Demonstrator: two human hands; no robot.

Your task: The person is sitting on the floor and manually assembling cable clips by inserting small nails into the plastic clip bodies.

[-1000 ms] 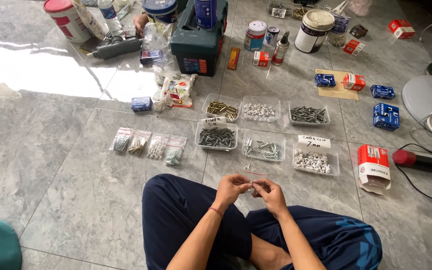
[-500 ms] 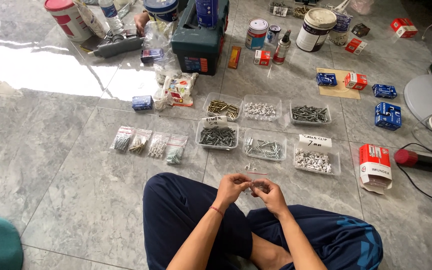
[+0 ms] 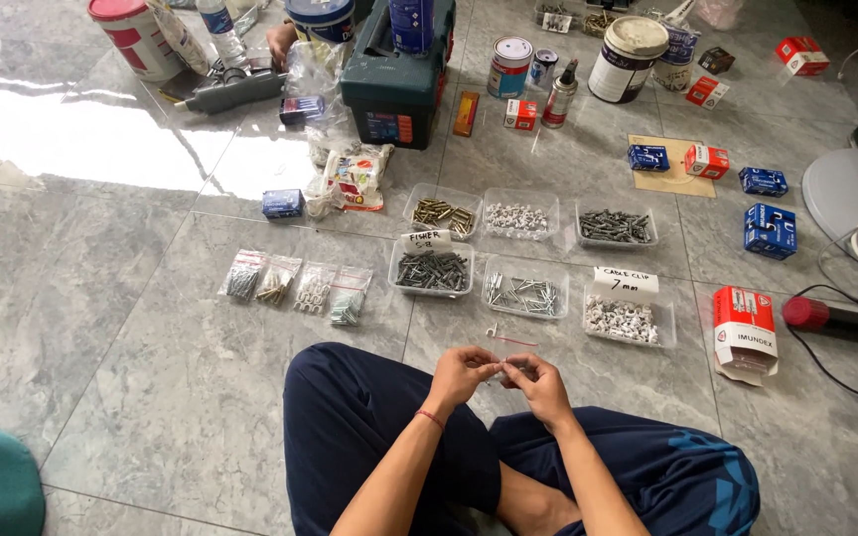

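Grey tiled floor [image 3: 101,328] carried everything; the person sat cross-legged on it at the near edge, legs in dark blue trousers.

Green toolbox [image 3: 396,74] stood at the far middle, with paint cans [image 3: 628,45] to its right and a red-and-white bucket [image 3: 131,35] far left.

Six clear trays [image 3: 523,253] lay in two rows ahead of the knees, holding screws, plugs and white clips. Four small clear bags [image 3: 295,283] lay in a row left of the trays. Blue boxes [image 3: 769,230] sat right of the trays; a red-and-white box [image 3: 744,328] lay nearer on the right.

Left hand [image 3: 461,375] and right hand [image 3: 538,387] met just above the lap, near the middle trays. Fingers of both were curled in, tips pinched together on a small clear item [image 3: 503,372] between them, too small to identify. A small hook [image 3: 497,333] lay on the floor just beyond the hands.
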